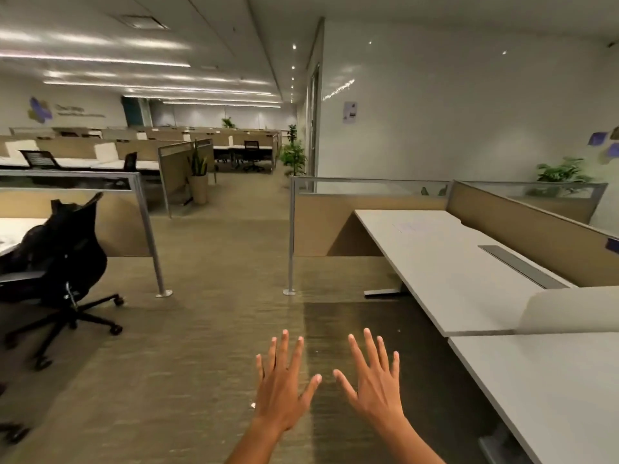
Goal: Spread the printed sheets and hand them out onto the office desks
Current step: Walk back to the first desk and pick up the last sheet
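My left hand (283, 386) and my right hand (376, 383) are both held out in front of me over the carpet, palms down, fingers spread wide, holding nothing. A white office desk (445, 272) runs along the right side, and a faint printed sheet (410, 226) lies flat near its far end. A second white desk (549, 386) adjoins it at the near right. No sheets are in my hands.
A black swivel chair (63, 262) stands at the left beside another desk (13, 232). Tan partition panels (522, 236) with metal posts (290, 242) edge the cubicles. A carpeted aisle (231, 249) leads ahead past potted plants (294, 157) to more desk rows.
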